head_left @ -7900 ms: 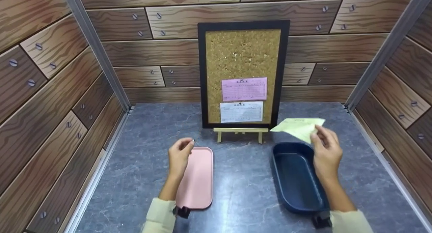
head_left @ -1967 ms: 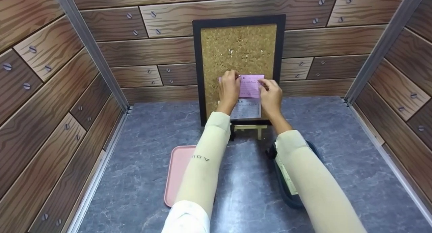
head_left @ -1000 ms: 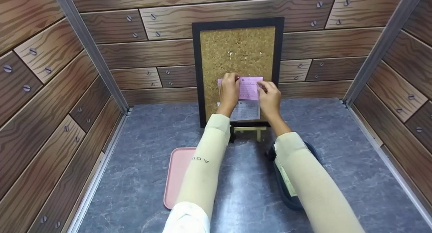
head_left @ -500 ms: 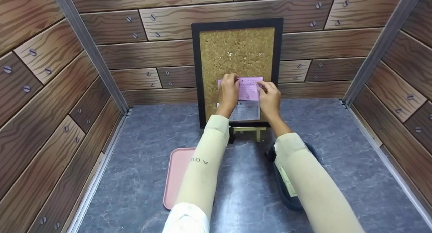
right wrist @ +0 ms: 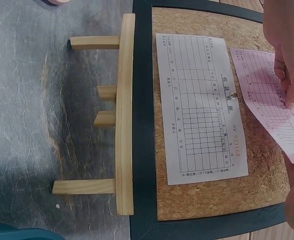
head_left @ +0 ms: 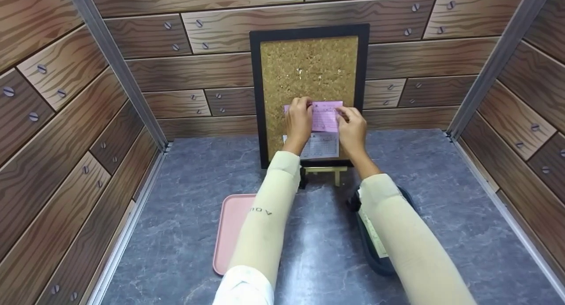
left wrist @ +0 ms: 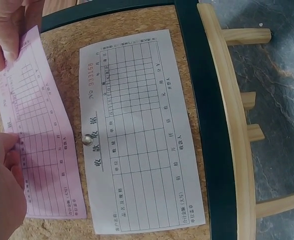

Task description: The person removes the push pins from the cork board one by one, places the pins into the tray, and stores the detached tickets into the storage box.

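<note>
A pink receipt slip [head_left: 325, 117] lies against the cork board [head_left: 309, 53], above a white receipt slip [head_left: 324, 146]. At the pink slip's top middle, my left hand [head_left: 299, 122] pinches with curled fingertips where a push pin sat in the oldest frame; the fingers hide the pin. Thumb and finger of my right hand [head_left: 353, 128] pinch the slip's right edge. In the left wrist view the pink slip [left wrist: 46, 165] bends away from the cork near that edge. A silver pin [left wrist: 87, 140] fixes the white slip [left wrist: 141, 195].
The black-framed board leans on a small wooden easel [head_left: 326, 169]. A pink tray [head_left: 231, 227] lies front left, partly under my left forearm. Front right, a dark blue bin [head_left: 379, 266] with a yellow slip [head_left: 373, 232] inside is partly covered by my right forearm.
The yellow slip went from my right hand into the blue bin. Both hands moved from above the tray and bin to the pink slip. Over the last two seconds they have barely moved.
</note>
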Available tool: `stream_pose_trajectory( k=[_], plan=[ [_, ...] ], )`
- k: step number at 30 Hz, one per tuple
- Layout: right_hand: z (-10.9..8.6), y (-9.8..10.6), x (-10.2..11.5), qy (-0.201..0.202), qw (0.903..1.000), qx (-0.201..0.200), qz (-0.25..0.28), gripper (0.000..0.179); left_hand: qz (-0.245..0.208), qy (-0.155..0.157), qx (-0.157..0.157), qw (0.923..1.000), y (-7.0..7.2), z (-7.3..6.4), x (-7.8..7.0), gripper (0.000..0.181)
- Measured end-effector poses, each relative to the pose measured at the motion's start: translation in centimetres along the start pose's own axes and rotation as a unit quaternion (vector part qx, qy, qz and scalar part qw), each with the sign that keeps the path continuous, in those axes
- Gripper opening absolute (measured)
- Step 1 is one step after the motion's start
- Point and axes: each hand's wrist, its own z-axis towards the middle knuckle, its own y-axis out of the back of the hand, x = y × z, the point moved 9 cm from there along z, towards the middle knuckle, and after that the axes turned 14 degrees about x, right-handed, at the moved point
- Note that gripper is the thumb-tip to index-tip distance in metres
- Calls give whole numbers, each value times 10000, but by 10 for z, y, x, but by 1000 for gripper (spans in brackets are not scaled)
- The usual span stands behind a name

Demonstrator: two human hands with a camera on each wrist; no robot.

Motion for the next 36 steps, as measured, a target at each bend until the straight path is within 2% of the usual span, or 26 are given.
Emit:
stream_pose_trajectory(
  k=[9, 16, 25, 36],
  plan=[
    [-1, 0, 1, 78, 9999, -67, 79, 20, -33, 128, 89, 9999, 0, -1, 1, 13],
    [-2, 0, 2, 113, 9998, -114, 75, 19, -197, -120, 118, 9997, 4, 3, -1, 12],
    [-1, 0, 2, 61, 9998, -140, 143, 19, -222, -43, 433, 9988, 3, 6, 1, 13],
    [-1, 0, 5, 88, 9997, -130, 165, 20, -40, -17, 365, 9993, 3, 4, 1, 14]
  ],
)
